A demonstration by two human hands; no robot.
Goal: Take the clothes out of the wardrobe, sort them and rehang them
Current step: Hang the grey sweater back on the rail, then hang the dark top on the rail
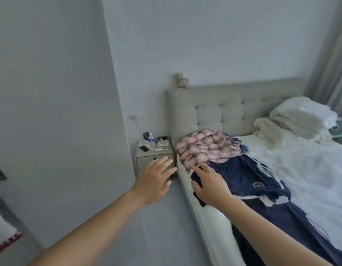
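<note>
Clothes lie on the bed (pixel 310 169) edge: a soft plaid shirt (pixel 206 148) over crumpled navy garments (pixel 249 181). Your right hand (pixel 210 183) hovers above them, your left hand (pixel 154 181) beside, both with fingers spread, holding nothing.

Clothes (pixel 233 169) lie along the bed's (pixel 310 169) left edge, folded blankets (pixel 293 121) behind at the right, nightstand (pixel 154 158) left of the bed, teddy (pixel 181 80) on the headboard (pixel 224 108).
</note>
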